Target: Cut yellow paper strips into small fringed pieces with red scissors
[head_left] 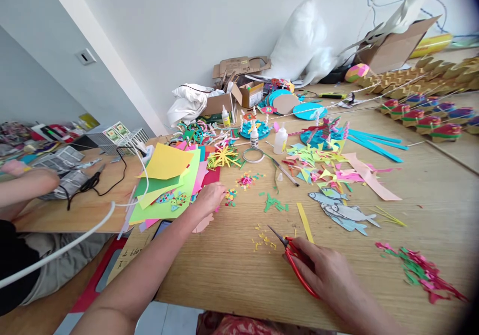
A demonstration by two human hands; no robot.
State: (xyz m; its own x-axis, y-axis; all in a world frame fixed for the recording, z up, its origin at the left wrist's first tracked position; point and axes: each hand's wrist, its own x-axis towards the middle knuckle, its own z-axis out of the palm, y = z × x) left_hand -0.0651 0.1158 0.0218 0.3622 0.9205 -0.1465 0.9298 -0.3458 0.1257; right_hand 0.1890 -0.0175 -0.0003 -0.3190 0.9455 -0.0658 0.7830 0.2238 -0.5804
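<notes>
My right hand (324, 270) is wrapped round the red handles of a pair of scissors (299, 267). Their dark pointed blades aim up and left, just above a scatter of tiny yellow paper bits (264, 238). A yellow paper strip (305, 223) lies beyond them. Farther left, my left hand (209, 199) rests by the edge of the coloured paper stack, fingers curled together at a small pile of multicoloured paper bits (231, 197). What those fingers hold, if anything, is hidden. Green paper snippets (275, 203) and a pink-centred pile of bits (247, 179) lie between the hands and the bottles.
Coloured paper sheets (168, 160) are stacked at left. Glue bottles (280, 140) and a tape roll (253, 155) stand behind. Paper fish cutouts (346, 210) and red-green shreds (422, 275) lie right. A white cable (86, 235) crosses near another person's arm (28, 185).
</notes>
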